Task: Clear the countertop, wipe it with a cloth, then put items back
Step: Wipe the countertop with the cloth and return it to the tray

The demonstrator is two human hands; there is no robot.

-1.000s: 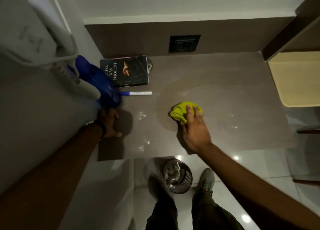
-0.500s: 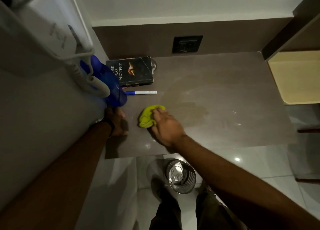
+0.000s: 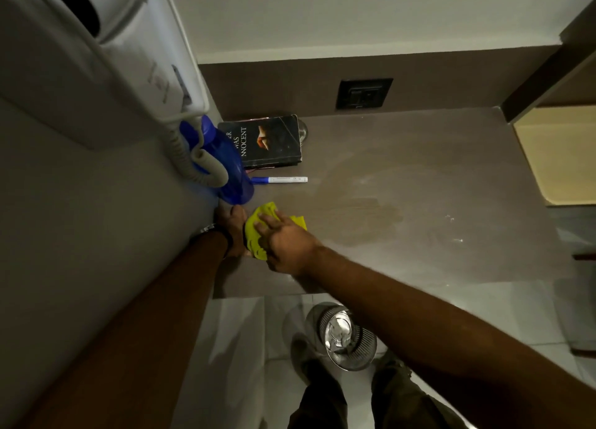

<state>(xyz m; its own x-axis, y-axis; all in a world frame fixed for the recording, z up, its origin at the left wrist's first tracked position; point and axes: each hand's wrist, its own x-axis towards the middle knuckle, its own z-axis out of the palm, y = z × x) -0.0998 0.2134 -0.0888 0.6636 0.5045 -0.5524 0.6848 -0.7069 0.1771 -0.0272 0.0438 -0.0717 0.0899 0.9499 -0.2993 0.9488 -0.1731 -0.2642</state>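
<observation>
The right grip lies with fingers spread flat on the yellow cloth, pressing it to the desk just before the blue bottle, forearm stretched diagonally. The left grip rests at the bottle's base, beside the cloth; whether its fingers curl is unreadable.

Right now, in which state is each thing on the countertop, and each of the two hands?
yellow cloth: crumpled, pressed under right hand
left hand: resting on countertop
countertop: partly damp
blue bottle: standing
book: closed, flat
pen: capped, flat
</observation>
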